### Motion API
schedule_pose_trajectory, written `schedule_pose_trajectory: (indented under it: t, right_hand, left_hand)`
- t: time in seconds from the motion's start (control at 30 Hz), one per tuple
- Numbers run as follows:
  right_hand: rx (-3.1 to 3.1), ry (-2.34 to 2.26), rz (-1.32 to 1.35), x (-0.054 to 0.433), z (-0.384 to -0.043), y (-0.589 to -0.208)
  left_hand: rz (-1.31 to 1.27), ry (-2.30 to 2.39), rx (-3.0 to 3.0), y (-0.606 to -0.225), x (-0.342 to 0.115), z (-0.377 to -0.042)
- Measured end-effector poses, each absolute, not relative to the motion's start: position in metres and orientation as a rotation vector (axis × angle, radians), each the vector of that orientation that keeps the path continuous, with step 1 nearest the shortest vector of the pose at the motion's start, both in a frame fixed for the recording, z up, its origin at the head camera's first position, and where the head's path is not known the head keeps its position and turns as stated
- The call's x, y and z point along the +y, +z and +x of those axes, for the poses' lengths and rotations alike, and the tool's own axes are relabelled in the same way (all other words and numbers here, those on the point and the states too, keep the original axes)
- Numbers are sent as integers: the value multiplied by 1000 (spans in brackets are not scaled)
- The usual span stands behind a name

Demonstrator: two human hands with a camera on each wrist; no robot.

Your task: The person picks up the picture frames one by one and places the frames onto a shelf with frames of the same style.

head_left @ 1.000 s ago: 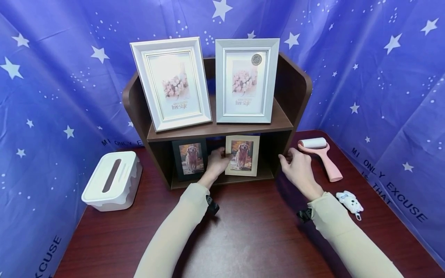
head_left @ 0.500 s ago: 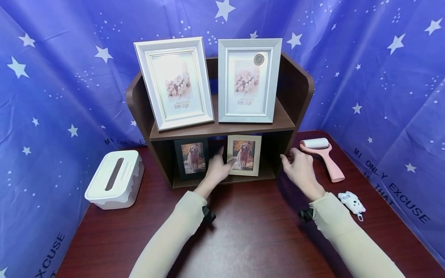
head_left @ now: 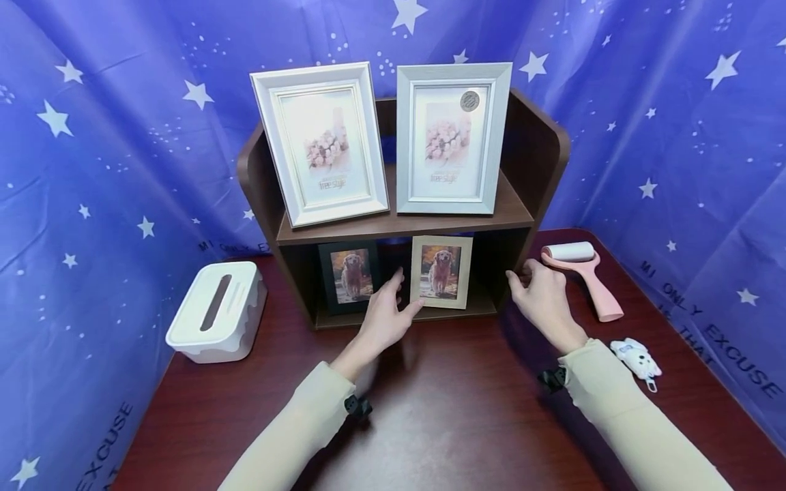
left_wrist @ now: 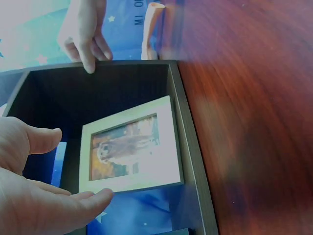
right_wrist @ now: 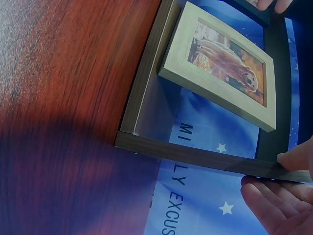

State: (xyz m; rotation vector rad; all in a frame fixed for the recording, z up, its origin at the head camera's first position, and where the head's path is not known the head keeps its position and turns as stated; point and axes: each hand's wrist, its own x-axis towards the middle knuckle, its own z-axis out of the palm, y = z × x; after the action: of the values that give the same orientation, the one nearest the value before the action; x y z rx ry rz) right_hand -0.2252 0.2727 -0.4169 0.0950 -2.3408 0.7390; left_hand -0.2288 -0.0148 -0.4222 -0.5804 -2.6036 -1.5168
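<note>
My left hand (head_left: 387, 317) is held before the lower compartment of a dark brown two-tier shelf (head_left: 405, 225), thumb and fingers spread with nothing between them. Its thumb tip overlaps the lower left corner of a cream picture frame (head_left: 440, 273) with a dog photo. Left of that hand stands a black picture frame (head_left: 351, 273) with a similar photo. My right hand (head_left: 542, 300) pinches the shelf's right side panel, thumb inside and fingers outside in the right wrist view. On the upper tier are a tilted white picture frame (head_left: 331, 146) and an upright grey one.
A white tissue box (head_left: 215, 310) is on the red-brown table (head_left: 454, 409) left of the shelf. To the right lie a pink lint roller (head_left: 586, 273) and a small white plush keychain (head_left: 636, 358). A blue starry curtain (head_left: 141, 170) surrounds the table.
My left hand has come off the cream frame's left edge and drawn back toward the front, fingers spreading. My right hand stays at the side panel. The head view has shifted slightly.
</note>
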Motion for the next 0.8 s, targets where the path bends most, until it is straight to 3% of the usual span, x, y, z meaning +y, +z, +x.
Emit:
schedule_pose_trajectory:
  t: [0.2, 0.8]
  right_hand:
    - [-2357, 752, 80, 275, -224, -415]
    - [-2415, 734, 146, 278, -222, -414]
  left_hand:
    - [-624, -1557, -2569, -426, -27, -217]
    - [-549, -1096, -2734, -446, -95, -176]
